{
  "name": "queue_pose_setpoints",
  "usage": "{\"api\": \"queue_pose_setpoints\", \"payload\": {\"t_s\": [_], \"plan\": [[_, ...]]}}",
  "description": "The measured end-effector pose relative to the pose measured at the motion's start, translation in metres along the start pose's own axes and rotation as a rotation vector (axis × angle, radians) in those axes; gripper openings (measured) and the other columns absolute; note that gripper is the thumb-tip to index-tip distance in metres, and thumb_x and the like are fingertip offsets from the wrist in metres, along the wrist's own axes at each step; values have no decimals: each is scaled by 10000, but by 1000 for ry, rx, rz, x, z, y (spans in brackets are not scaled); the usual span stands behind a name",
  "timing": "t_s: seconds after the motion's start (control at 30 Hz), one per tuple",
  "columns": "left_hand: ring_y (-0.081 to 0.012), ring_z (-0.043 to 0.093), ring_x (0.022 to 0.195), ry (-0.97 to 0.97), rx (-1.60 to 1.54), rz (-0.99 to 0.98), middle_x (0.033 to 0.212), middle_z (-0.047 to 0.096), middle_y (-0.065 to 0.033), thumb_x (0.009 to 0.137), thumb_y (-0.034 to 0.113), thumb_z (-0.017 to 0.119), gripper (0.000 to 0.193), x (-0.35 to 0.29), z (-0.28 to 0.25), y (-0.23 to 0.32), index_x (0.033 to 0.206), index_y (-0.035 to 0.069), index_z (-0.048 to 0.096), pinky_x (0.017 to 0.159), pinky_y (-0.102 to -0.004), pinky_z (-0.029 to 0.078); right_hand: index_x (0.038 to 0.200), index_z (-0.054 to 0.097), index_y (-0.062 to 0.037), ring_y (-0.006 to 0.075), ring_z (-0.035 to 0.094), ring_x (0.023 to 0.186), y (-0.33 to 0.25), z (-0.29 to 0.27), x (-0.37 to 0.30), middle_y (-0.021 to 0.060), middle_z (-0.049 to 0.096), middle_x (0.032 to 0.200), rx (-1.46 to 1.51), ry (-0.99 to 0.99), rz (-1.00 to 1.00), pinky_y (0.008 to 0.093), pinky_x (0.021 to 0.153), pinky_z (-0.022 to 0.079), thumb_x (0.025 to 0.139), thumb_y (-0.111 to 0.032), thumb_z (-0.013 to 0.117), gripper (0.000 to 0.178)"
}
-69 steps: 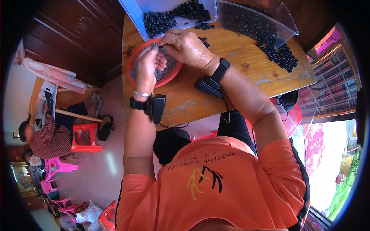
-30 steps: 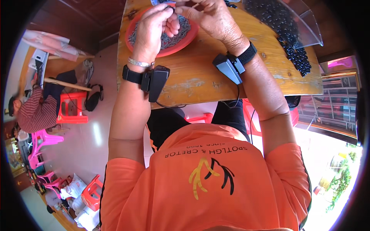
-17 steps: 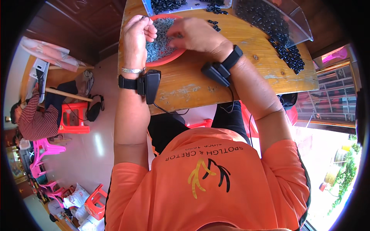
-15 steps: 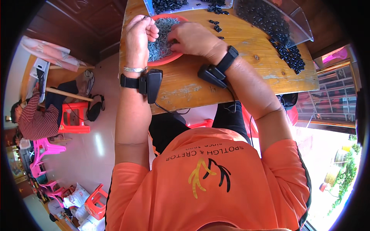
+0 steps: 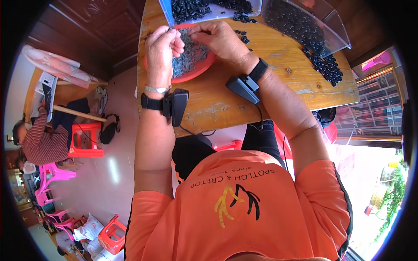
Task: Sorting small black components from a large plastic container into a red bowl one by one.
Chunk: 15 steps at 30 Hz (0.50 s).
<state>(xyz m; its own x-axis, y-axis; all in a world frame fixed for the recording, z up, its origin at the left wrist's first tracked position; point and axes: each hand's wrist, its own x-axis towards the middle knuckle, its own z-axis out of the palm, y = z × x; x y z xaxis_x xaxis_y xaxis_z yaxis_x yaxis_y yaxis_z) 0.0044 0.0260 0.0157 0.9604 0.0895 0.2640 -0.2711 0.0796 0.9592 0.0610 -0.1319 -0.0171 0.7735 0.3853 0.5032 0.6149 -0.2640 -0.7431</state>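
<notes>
A round orange-red bowl (image 5: 208, 64) on the wooden table holds a heap of small grey metal-looking pieces (image 5: 186, 58). My left hand (image 5: 162, 47) is over the bowl's left side with its fingers curled closed. A tiny dark thing shows at its fingertips, too small to name. Above the bowl's far right side is my right hand (image 5: 221, 40), thumb and forefinger pressed together; what they pinch, if anything, I cannot make out. Close behind the hands, a clear plastic bin (image 5: 167, 13) contains many small shiny black pieces (image 5: 191, 9).
A second clear bin (image 5: 342, 35) lies tilted at the far right, black pieces (image 5: 325, 69) spilling from it. Some loose black pieces (image 5: 243, 38) lie between the bins. The wooden table (image 5: 278, 91) ends before my lap. At left, a person in a striped top (image 5: 45, 141) sits near a red stool (image 5: 87, 141).
My right hand has risen out of the grey pieces and moved away from me, to the bowl's far right side. My left hand stays closed beside it. The view has shifted slightly.
</notes>
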Motion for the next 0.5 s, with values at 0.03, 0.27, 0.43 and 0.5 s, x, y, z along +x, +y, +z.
{"api": "queue_pose_setpoints", "payload": {"t_s": [0.03,0.27,0.43,0.5], "plan": [[-72,490,523,-4,19,-16,617,562,-9,874,179,495,199,-2,1,1,755,41,576,497,-199,384,959,666,-30,135,627,795,1,-3,-1,68,668,828,243,-1,98,266,730,517,846,-129,625,156],[-62,488,528,-128,103,-80,617,557,-4,867,177,503,181,-7,9,-5,757,51,570,485,-188,378,989,659,-35,82,590,737,-16,-30,-10,29,661,864,724,-64,303,224,739,499,900,-181,598,181],[-48,479,543,-180,97,-64,640,561,-2,885,165,489,185,-9,20,-7,761,52,569,492,-181,377,998,663,-37,76,585,704,-12,-31,-11,8,656,823,818,-125,351,216,676,503,880,-169,623,182],[-46,467,547,-207,84,-37,640,554,0,892,166,486,193,-9,21,-8,760,50,565,499,-181,373,991,670,-44,65,598,655,-6,-27,-11,4,662,793,873,-147,324,204,629,508,877,-162,626,170]]}}
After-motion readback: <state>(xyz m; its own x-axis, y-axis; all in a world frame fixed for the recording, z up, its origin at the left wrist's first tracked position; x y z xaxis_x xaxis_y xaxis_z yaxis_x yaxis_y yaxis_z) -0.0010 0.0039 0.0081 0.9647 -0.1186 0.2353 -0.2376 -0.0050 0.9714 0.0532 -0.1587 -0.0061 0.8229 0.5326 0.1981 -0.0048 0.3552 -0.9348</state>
